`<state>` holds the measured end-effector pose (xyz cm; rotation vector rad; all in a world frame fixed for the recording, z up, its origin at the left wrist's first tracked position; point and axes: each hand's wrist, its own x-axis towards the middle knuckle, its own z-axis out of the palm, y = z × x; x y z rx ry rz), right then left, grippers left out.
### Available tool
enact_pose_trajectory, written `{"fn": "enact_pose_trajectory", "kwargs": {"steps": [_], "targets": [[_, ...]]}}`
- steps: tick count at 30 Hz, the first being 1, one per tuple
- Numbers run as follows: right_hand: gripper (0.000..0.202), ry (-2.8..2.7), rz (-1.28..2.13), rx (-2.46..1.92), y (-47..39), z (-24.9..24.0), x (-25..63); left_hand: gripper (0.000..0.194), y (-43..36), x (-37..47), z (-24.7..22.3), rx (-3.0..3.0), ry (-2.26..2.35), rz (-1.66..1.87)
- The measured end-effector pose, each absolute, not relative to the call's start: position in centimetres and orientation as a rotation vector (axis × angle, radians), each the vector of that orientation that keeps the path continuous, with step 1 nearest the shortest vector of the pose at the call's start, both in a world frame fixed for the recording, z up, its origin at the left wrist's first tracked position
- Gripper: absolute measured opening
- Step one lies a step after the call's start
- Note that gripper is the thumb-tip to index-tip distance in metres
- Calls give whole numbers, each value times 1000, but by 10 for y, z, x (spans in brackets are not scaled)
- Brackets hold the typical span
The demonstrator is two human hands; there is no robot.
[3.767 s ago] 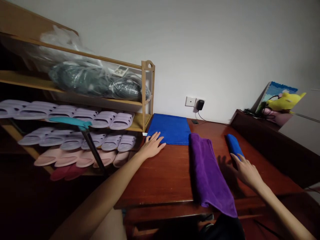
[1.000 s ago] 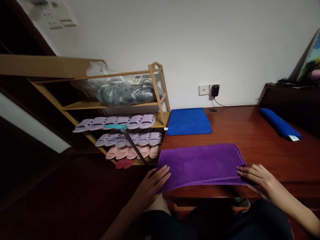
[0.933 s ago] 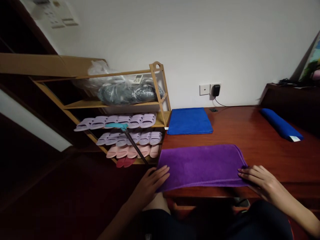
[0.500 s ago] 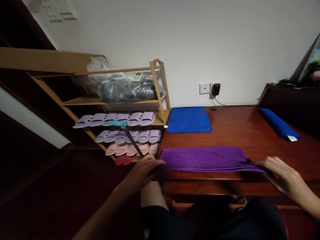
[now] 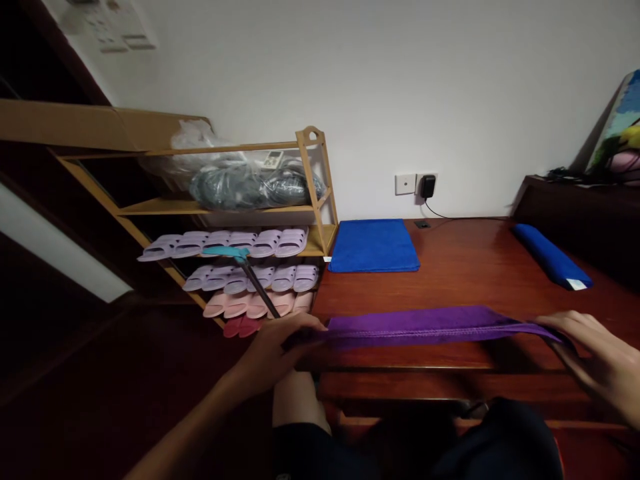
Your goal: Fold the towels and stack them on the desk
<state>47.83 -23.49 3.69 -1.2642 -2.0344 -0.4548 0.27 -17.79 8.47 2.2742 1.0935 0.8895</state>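
Note:
A purple cloth (image 5: 415, 325), folded into a long strip, stretches between my hands over the front of the reddish-brown wooden table (image 5: 465, 277). Its left end is pinched by my left hand (image 5: 285, 343), thumb against fingers. At the other end, my right hand (image 5: 590, 350) grips a corner, which is drawn out thin toward it. The stitched hem along the near edge is raised. Behind the cloth lies a flat folded blue cloth (image 5: 374, 245). A rolled blue cloth (image 5: 550, 255) with a white label rests at the table's right side.
Left of the table stands a wooden shoe rack (image 5: 313, 167) with several slippers (image 5: 290, 242) and plastic-wrapped items (image 5: 250, 183). A pole with a turquoise head (image 5: 227, 253) leans in front of it. A black plug adapter (image 5: 427, 186) sits in the wall socket, its cable running right.
The cloth's near edge has been lifted and narrowed into a strip, pulled tauter. My right hand has moved outward to the right, and the view has shifted slightly.

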Motion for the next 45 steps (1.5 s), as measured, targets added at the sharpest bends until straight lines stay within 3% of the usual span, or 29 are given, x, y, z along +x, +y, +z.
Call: {"fn": "enact_pose_trajectory", "kwargs": {"steps": [8, 13, 20, 28, 34, 41, 45], "targets": [[22, -2007, -536, -1345, -233, 32, 491, 14, -171, 18, 90, 1910, 997, 906], [38, -1850, -643, -1492, -224, 23, 496, 14, -170, 27, 82, 1914, 829, 757], [42, -1726, -342, -1641, -216, 8, 511, 11, -198, 51, 79, 2207, 617, 265], [39, -1445, 139, -1784, -179, 10, 512, 27, -210, 89, 71, 2265, 694, 314], [39, -1131, 472, -1612, -122, 12, 493, 11, -206, 138, 55, 2342, 306, 407], [43, -930, 481, -1488, -74, 21, 463, 27, -212, 177, 37, 2261, 594, 420], [37, -915, 396, -1457, -48, 32, 451, 26, -218, 186, 51, 2167, 724, 442]]}}
